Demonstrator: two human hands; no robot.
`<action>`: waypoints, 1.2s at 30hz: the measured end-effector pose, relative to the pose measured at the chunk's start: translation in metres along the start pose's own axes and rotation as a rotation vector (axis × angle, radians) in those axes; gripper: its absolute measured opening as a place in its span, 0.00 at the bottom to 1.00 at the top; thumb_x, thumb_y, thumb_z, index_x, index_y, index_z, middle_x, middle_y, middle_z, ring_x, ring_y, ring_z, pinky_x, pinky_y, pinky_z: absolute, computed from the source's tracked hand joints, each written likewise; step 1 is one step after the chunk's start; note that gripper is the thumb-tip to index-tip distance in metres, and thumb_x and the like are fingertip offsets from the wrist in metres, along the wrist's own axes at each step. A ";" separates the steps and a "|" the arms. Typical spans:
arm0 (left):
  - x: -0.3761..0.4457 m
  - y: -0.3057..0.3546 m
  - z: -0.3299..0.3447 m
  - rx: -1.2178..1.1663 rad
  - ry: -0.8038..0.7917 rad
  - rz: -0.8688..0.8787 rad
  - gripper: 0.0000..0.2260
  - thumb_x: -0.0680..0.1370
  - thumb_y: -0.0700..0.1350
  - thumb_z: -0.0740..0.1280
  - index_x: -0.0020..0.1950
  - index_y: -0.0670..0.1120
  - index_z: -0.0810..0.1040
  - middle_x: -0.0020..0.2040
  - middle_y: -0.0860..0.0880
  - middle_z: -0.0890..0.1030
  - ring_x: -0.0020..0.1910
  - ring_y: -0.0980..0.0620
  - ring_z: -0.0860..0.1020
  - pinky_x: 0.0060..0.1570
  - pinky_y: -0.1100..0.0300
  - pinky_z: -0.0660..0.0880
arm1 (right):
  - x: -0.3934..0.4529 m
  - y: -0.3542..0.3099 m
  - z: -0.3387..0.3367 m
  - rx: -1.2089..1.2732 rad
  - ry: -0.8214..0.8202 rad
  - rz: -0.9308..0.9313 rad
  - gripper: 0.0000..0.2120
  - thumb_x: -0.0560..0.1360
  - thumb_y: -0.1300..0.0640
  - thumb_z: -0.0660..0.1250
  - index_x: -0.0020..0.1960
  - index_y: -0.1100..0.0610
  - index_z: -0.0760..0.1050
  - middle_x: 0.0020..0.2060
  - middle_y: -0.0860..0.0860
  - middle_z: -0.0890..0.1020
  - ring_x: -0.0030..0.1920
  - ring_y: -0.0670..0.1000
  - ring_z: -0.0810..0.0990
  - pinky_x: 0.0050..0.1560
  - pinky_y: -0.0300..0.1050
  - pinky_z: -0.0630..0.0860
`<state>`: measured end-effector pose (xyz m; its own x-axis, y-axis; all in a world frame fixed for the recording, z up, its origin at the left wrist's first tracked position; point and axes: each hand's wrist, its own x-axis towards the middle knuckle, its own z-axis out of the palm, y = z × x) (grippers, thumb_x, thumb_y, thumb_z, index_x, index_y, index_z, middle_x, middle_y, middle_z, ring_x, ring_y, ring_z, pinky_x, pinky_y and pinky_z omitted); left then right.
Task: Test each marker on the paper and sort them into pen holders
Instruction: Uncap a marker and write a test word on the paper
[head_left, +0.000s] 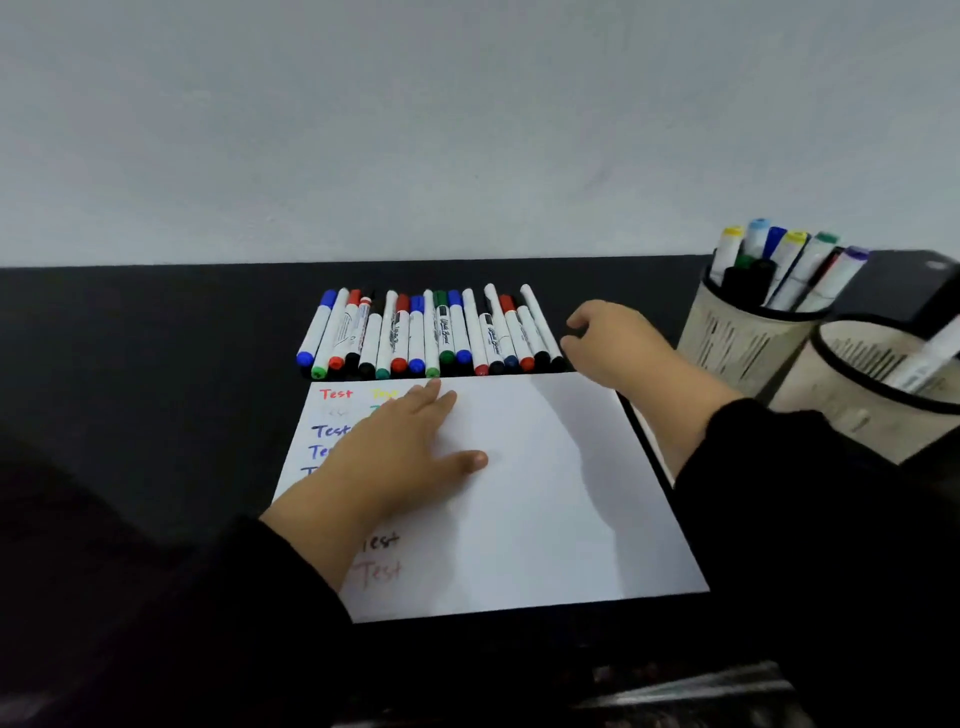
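Beside marker row (431, 332), right hand (605, 343), grip empty

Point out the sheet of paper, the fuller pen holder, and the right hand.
sheet of paper (545, 493): head view, bare white middle.
fuller pen holder (727, 343): head view, slotted front wall.
right hand (613, 343): head view, back of hand.

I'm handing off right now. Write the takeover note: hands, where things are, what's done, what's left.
Left hand: flat on the paper, fingers straight, holding nothing.
Right hand: empty, fingers loosely curled, beside the right end of the marker row.
Far holder has many markers; near holder shows one.
Done: several "Test" marks down the paper's left side.
Left: the row lying behind the paper, to test and sort.
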<state>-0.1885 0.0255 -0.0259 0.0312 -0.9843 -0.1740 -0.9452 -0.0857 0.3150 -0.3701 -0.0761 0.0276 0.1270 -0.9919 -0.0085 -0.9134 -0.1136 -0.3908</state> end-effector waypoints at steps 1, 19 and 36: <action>0.000 -0.004 0.002 -0.008 -0.006 0.001 0.35 0.75 0.66 0.57 0.77 0.57 0.47 0.76 0.61 0.44 0.76 0.57 0.46 0.72 0.54 0.49 | 0.008 -0.001 0.003 -0.015 -0.033 0.012 0.16 0.78 0.59 0.60 0.65 0.57 0.71 0.59 0.55 0.78 0.57 0.55 0.76 0.50 0.43 0.71; -0.003 -0.007 0.007 -0.046 0.012 0.015 0.35 0.74 0.67 0.56 0.77 0.58 0.46 0.76 0.62 0.43 0.75 0.60 0.44 0.71 0.59 0.46 | 0.053 -0.002 0.026 -0.171 -0.180 0.096 0.14 0.75 0.57 0.65 0.34 0.59 0.65 0.30 0.52 0.68 0.29 0.50 0.66 0.28 0.41 0.60; -0.047 -0.008 -0.017 -0.476 0.155 -0.194 0.30 0.77 0.60 0.60 0.76 0.59 0.51 0.76 0.56 0.56 0.73 0.52 0.59 0.64 0.51 0.65 | -0.077 -0.011 -0.001 0.690 -0.044 0.203 0.09 0.73 0.62 0.60 0.34 0.57 0.69 0.28 0.51 0.64 0.29 0.49 0.60 0.31 0.41 0.58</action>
<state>-0.1770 0.0697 -0.0039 0.2727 -0.9515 -0.1423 -0.6665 -0.2935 0.6853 -0.3697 0.0011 0.0333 0.0097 -0.9847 -0.1739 -0.4704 0.1489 -0.8698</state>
